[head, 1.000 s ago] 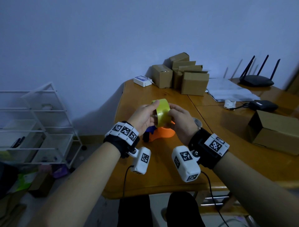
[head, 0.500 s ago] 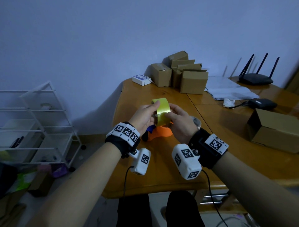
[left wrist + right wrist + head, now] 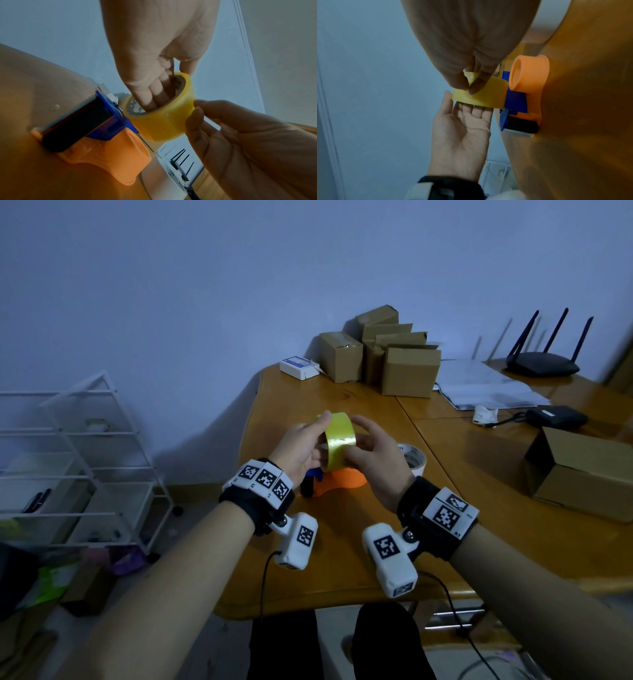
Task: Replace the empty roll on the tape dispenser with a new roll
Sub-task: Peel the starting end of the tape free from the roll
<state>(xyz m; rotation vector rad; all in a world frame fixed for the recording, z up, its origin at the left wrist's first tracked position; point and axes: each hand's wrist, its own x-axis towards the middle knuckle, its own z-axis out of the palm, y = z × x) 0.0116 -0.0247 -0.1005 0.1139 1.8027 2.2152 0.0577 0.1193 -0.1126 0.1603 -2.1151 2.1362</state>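
Tape roll point(image 3: 337, 440) held between left hand point(image 3: 301, 450) and right hand point(image 3: 371, 460), above the dispenser point(image 3: 337, 482) on the tabletop point(image 3: 342, 559). Spent roll point(image 3: 414, 458) just right of dispenser. Boxes point(image 3: 394, 357) at far edge, router point(image 3: 543, 364) far right, rack point(image 3: 78, 460) on floor left.

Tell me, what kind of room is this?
Probably a home office or small packing room: a wooden table carries stacked cardboard boxes, a black router and loose papers, with a white wire shelf rack beside it.

Both hands raised together — left hand point(image 3: 301, 448) fingers hooked, right hand point(image 3: 371, 455) pinching.
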